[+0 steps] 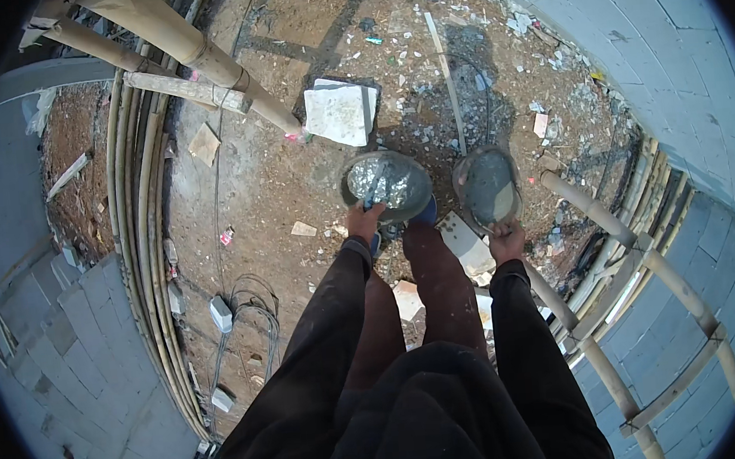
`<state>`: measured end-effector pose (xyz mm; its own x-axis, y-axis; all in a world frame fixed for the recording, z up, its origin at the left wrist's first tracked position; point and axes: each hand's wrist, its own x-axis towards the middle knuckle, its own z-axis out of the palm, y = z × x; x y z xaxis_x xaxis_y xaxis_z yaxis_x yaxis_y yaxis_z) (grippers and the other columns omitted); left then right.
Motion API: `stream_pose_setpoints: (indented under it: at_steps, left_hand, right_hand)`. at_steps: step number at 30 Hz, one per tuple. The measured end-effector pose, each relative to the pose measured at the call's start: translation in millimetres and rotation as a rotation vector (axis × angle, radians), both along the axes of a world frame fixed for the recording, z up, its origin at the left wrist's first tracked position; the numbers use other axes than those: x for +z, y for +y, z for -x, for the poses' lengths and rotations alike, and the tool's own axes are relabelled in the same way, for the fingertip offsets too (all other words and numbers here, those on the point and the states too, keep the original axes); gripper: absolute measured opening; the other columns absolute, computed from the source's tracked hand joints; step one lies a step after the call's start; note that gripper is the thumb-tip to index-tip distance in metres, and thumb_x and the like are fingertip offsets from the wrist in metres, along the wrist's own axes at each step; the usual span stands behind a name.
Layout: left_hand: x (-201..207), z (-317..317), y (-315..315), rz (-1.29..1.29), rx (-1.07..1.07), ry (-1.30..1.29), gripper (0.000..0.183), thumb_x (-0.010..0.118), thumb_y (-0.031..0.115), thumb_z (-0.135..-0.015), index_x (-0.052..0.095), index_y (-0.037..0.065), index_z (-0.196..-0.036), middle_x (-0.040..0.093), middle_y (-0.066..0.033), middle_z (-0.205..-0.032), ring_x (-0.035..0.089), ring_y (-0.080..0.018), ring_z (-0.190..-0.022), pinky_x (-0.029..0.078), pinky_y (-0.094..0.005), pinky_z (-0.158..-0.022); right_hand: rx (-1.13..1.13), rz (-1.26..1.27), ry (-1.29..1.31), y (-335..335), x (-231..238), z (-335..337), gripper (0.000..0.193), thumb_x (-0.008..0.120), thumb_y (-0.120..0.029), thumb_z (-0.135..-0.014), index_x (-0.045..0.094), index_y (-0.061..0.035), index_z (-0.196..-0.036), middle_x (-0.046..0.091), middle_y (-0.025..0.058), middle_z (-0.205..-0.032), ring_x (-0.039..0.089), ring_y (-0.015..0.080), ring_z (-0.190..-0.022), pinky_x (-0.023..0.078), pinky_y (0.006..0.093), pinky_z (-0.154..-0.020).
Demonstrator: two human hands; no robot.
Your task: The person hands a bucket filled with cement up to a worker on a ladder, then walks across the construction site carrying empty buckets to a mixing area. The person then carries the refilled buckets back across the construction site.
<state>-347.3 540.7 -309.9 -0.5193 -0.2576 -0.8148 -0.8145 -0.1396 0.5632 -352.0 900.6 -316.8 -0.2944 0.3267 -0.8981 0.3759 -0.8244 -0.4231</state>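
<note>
Two round pans gripped, one per hand. Left hand [365,219] clenched on near rim of left pan [385,183], holding wet grey mix with rubble, kept level so nothing spilled. Right hand [507,240] grasped near rim of right pan [487,187], smoother grey mortar, just right of left pan. White block [341,112] lay beyond left pan. Ground [252,187]: bare dirt, debris-strewn. Bamboo scaffold poles [189,45] up-left of left pan; grey block walls [673,50] around.

Two pans sit side by side on the ground [261,195]: the left pan [385,182] and the right pan [487,186]. A slab [339,113] lies beyond the left pan, bamboo poles [189,45] to its left. A bamboo ladder [638,269] stands right.
</note>
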Motion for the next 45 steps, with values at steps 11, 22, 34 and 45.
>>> stream_pose_setpoints:
  at_steps: [11, 22, 34, 45]
  left_hand:
    - [84.3, 1.8, -16.4, 0.297, -0.733, 0.033, 0.056, 0.072, 0.03, -0.084, 0.057, -0.002, -0.127, 0.063, -0.0143, -0.12, 0.056, -0.0242, -0.117, 0.044, -0.0371, -0.098]
    - [135.7, -120.6, -251.6, 0.315, -0.07, -0.158, 0.043, 0.067, 0.02, -0.089, 0.061, -0.001, -0.126, 0.067, -0.0109, -0.115, 0.062, -0.0206, -0.106, 0.048, -0.0326, -0.093]
    - [215.8, -359.3, -326.9, 0.098, 0.176, -0.69, 0.03, 0.069, 0.023, -0.088, 0.067, 0.009, -0.114, 0.068, -0.0026, -0.096, 0.067, -0.0144, -0.081, 0.048, -0.0277, -0.064]
    - [289.6, -319.2, -367.0, 0.205, -0.107, -0.277, 0.032, 0.068, 0.023, -0.085, 0.068, 0.002, -0.109, 0.071, -0.0088, -0.084, 0.067, -0.0145, -0.078, 0.052, -0.0296, -0.067]
  right_hand:
    - [0.824, -0.089, -0.257, -65.6, 63.6, -18.5, 0.073, 0.067, -0.03, -0.087, 0.031, -0.0048, -0.146, 0.05, 0.0162, -0.135, 0.046, 0.037, -0.129, 0.039, 0.0522, -0.101]
    - [0.603, -0.349, -0.126, -159.9, -3.7, -1.7, 0.087, 0.08, -0.022, -0.074, 0.034, 0.0011, -0.144, 0.052, 0.0166, -0.135, 0.054, 0.0323, -0.12, 0.046, 0.0426, -0.097]
    - [0.541, -0.344, -0.149, -262.7, -29.5, 23.6, 0.04, 0.076, -0.028, -0.082, 0.061, -0.0015, -0.108, 0.058, 0.0014, -0.083, 0.053, 0.0125, -0.066, 0.042, 0.0277, -0.054]
    - [0.862, -0.432, -0.046, -261.1, 174.2, 47.9, 0.039, 0.07, -0.039, -0.087, 0.057, -0.0048, -0.074, 0.049, 0.003, -0.062, 0.047, 0.0171, -0.053, 0.038, 0.035, -0.052]
